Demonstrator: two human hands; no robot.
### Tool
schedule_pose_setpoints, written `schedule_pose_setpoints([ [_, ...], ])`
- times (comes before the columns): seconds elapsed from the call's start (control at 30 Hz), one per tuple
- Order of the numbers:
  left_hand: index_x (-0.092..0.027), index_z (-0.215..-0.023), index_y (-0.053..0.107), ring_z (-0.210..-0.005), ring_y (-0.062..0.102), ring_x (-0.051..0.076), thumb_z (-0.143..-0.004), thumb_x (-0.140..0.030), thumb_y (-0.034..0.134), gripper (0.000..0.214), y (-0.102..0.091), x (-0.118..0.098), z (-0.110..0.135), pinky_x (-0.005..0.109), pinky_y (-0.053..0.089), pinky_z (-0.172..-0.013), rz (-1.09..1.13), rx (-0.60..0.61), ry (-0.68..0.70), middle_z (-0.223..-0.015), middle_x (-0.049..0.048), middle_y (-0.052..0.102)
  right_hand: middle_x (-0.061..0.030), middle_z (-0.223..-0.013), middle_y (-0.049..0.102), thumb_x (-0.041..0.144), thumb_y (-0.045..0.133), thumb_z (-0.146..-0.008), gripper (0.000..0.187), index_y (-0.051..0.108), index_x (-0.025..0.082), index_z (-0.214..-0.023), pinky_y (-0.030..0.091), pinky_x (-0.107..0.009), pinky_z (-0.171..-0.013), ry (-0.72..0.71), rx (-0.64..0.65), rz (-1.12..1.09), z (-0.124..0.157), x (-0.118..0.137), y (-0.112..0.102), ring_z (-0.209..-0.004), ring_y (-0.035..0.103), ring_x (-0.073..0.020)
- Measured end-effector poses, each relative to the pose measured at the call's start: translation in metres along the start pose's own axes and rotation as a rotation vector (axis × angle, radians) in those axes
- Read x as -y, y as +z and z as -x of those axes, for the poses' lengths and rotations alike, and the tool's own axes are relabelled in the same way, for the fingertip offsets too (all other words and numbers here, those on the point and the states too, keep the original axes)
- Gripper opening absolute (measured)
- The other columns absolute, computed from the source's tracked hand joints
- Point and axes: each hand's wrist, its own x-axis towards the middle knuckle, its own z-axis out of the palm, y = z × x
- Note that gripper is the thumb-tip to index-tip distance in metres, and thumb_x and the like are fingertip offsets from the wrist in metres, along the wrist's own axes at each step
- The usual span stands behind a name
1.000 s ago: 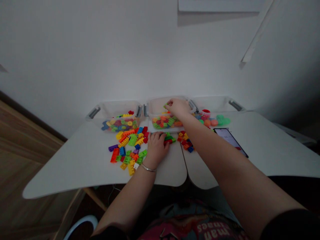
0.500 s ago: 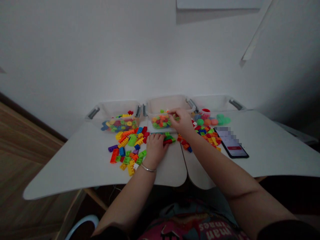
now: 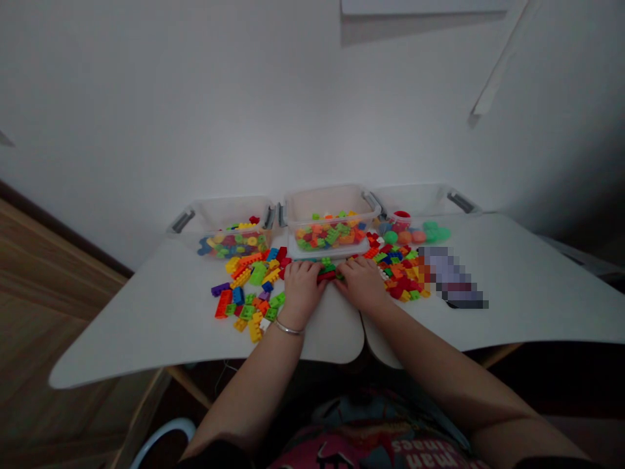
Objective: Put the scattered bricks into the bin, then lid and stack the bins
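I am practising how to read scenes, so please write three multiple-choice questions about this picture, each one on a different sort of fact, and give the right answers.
1. Where are the left hand and the right hand?
A. Inside a bin
B. On the white table, in front of the middle bin
C. On the phone

2. How many clear plastic bins stand in the row along the wall?
A. Three
B. Two
C. Four

3. What state is the middle bin in?
A. Empty
B. Tipped on its side
C. Upright, with colourful toy bricks inside

Answers:
1. B: both hands lie at a small group of red and green bricks on the tabletop.
2. A: one bin stands left, one middle, one right.
3. C: the bricks cover its bottom.
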Motion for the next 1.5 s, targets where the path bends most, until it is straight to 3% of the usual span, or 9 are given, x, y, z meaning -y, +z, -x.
schedule_pose_setpoints([
  [0.27, -0.023, -0.105, 0.067, -0.1, 0.053, 0.027, -0.08, -0.033, 0.069, 0.027, 0.001, 0.0, 0.0, 0.044, 0.038, -0.094, 0.003, -0.002, 0.015, -0.103, 0.0054, 0.067, -0.0089, -0.09, 0.07, 0.03, 0.062, -0.082, 0.018, 0.068, 0.019, -0.095, 0.04, -0.041, -0.087, 0.026, -0.068, -0.064, 0.003, -0.007, 0.008, -0.094, 0.058, -0.0278],
  [0.43, -0.023, -0.104, 0.068, -0.101, 0.052, 0.027, -0.08, -0.032, 0.068, 0.025, -0.001, 0.0, 0.0, 0.043, 0.04, -0.093, 0.009, -0.001, 0.022, -0.103, 0.006, 0.066, -0.0092, -0.096, 0.071, 0.027, 0.057, -0.083, 0.033, 0.065, 0.018, -0.114, 0.046, -0.04, -0.087, 0.024, -0.268, -0.391, -0.002, -0.014, 0.009, -0.094, 0.061, -0.0245],
  [0.57, -0.024, -0.104, 0.069, -0.1, 0.052, 0.027, -0.08, -0.032, 0.069, 0.025, -0.001, 0.0, 0.0, 0.041, 0.042, -0.091, 0.025, 0.01, 0.037, -0.102, 0.0055, 0.066, -0.0063, -0.096, 0.07, 0.028, 0.054, -0.085, 0.028, 0.067, 0.022, -0.11, 0.049, -0.037, -0.086, -0.003, -0.465, -0.648, -0.011, -0.02, -0.006, -0.087, 0.062, -0.0195],
  [0.77, -0.024, -0.105, 0.07, -0.097, 0.053, 0.026, -0.082, -0.03, 0.067, 0.024, -0.001, 0.001, -0.001, 0.039, 0.044, -0.085, 0.048, 0.03, 0.051, -0.103, 0.0062, 0.064, -0.0057, -0.095, 0.067, 0.041, 0.056, -0.086, 0.029, 0.064, 0.022, -0.106, 0.054, -0.033, -0.075, 0.228, -0.647, -1.083, -0.043, -0.034, -0.031, -0.081, 0.063, -0.0164],
  [0.87, -0.025, -0.106, 0.07, -0.096, 0.054, 0.025, -0.083, -0.029, 0.065, 0.024, -0.001, 0.0, -0.001, 0.038, 0.044, -0.083, 0.056, 0.047, 0.06, -0.102, 0.0063, 0.064, -0.0045, -0.093, 0.067, 0.046, 0.059, -0.084, 0.032, 0.062, 0.023, -0.106, 0.055, -0.031, -0.077, 0.259, -0.69, -1.165, -0.072, -0.045, -0.04, -0.083, 0.063, -0.0154],
  [1.0, -0.026, -0.105, 0.07, -0.095, 0.056, 0.025, -0.084, -0.031, 0.065, 0.022, -0.001, -0.001, -0.001, 0.039, 0.043, -0.084, 0.071, 0.056, 0.094, -0.1, 0.0058, 0.065, -0.0047, -0.1, 0.066, 0.047, 0.058, -0.085, 0.034, 0.061, 0.023, -0.11, 0.054, -0.032, -0.084, 0.174, -0.649, -1.131, -0.115, -0.05, -0.048, -0.089, 0.063, -0.0144],
  [1.17, -0.025, -0.103, 0.071, -0.095, 0.057, 0.023, -0.086, -0.032, 0.064, 0.02, -0.004, -0.001, -0.002, 0.039, 0.043, -0.084, 0.109, 0.07, 0.136, -0.101, 0.0054, 0.066, -0.0051, -0.097, 0.069, 0.034, 0.063, -0.081, 0.027, 0.064, 0.019, -0.102, 0.054, -0.033, -0.086, 0.161, -0.491, -1.053, -0.155, -0.036, -0.046, -0.086, 0.064, -0.0143],
  [1.27, -0.026, -0.103, 0.072, -0.095, 0.058, 0.023, -0.087, -0.031, 0.062, 0.019, -0.005, -0.001, -0.002, 0.039, 0.043, -0.085, 0.122, 0.073, 0.156, -0.101, 0.0054, 0.067, -0.005, -0.093, 0.071, 0.024, 0.064, -0.077, 0.02, 0.067, 0.017, -0.096, 0.053, -0.035, -0.087, 0.196, -0.366, -0.936, -0.163, -0.023, -0.042, -0.085, 0.066, -0.0155],
  [1.5, -0.025, -0.101, 0.072, -0.095, 0.059, 0.023, -0.087, -0.029, 0.062, 0.017, -0.007, -0.001, -0.002, 0.039, 0.043, -0.086, 0.134, 0.08, 0.174, -0.102, 0.0045, 0.068, -0.0076, -0.096, 0.073, 0.019, 0.067, -0.076, 0.016, 0.072, 0.018, -0.091, 0.049, -0.039, -0.093, 0.173, -0.147, -0.534, -0.161, -0.007, -0.04, -0.095, 0.067, -0.0216],
])
